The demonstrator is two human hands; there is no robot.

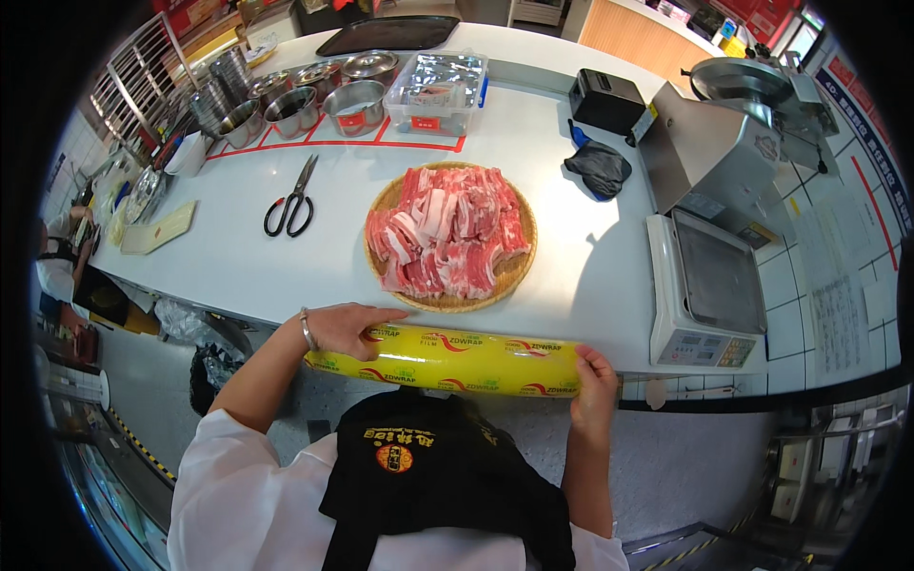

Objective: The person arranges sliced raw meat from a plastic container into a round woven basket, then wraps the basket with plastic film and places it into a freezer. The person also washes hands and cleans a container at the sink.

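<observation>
Both my hands hold a long yellow roll of cling film (457, 360) level across my front, at the near edge of the white counter. My left hand (350, 330) grips its left end from above, with the index finger stretched to the right. At the other end, my right hand (594, 375) has its thumb on the top and its fingers around the end. Just beyond the roll, a round woven bamboo tray (525, 275) stands on the counter. Sliced raw fatty meat (446, 228) is piled on it, with no film visible over it.
Black-handled scissors (291, 203) lie left of the tray. Steel pots (353, 107) and a clear plastic box (435, 93) line the back. At right are a digital scale (707, 285), a steel slicing machine (714, 150) and a dark cloth item (600, 168). Another person (68, 264) stands far left.
</observation>
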